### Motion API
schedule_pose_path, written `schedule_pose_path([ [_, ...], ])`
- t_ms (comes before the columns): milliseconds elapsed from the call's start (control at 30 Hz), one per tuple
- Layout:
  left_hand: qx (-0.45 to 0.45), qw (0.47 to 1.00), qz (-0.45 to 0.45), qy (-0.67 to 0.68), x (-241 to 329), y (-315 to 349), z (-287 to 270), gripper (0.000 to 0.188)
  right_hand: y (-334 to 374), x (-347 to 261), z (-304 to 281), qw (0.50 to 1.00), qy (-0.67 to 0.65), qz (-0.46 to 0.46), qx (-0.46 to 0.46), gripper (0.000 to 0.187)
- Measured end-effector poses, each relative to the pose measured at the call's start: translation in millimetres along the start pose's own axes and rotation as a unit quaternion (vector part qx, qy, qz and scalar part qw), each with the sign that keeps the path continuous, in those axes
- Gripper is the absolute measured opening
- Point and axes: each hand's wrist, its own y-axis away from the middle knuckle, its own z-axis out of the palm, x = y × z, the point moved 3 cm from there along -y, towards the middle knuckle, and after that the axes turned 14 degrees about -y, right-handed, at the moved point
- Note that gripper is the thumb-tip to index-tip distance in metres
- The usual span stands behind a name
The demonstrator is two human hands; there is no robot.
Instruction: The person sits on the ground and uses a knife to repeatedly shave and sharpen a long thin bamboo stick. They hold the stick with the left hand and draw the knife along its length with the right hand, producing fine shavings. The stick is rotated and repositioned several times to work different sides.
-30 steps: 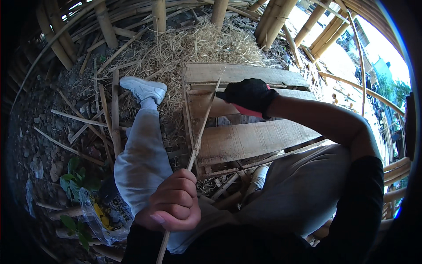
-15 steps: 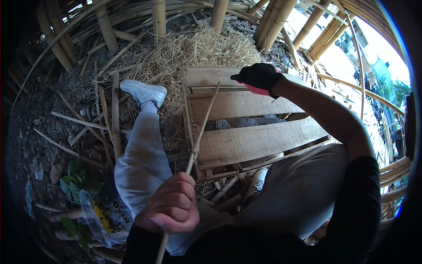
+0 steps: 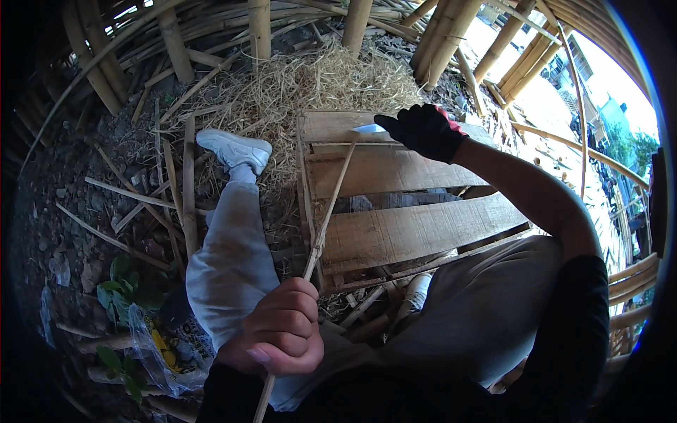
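Observation:
My bare left hand (image 3: 283, 330) is closed around a thin bamboo strip (image 3: 333, 201) low in the view. The strip slants up and away, its far end over the slatted wooden platform (image 3: 416, 225), and its near end runs below my fist. Over the platform's far boards, my right hand (image 3: 427, 132), in a black and red glove, grips a knife (image 3: 368, 129). Its pale blade points left, just above the strip's tip; the glove hides the handle. Whether blade and strip touch, I cannot tell.
Pale shavings (image 3: 321, 84) are heaped beyond the platform, before upright bamboo posts (image 3: 259, 32). My white shoe (image 3: 236, 149) stands left of the platform. Split bamboo pieces (image 3: 189, 187) litter the dirt there. A clear plastic bag (image 3: 151, 352) and green leaves (image 3: 120, 285) lie at lower left.
My right hand has turned and shifted slightly right and down, and the knife blade now shows. The left hand keeps its hold on the strip, almost unmoved.

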Motion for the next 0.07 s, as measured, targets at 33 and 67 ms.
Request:
schedule_pose_path([
  [33,-0.003,1.0,0.002,0.005,-1.1,0.6,0.0,0.063,5.5,8.6,9.0,1.0,0.026,0.01,-0.004,0.045],
  [67,-0.004,1.0,0.001,0.003,-1.1,1.1,-0.3,0.063,3.6,16.9,10.6,0.984,0.016,0.151,-0.096,0.053],
])
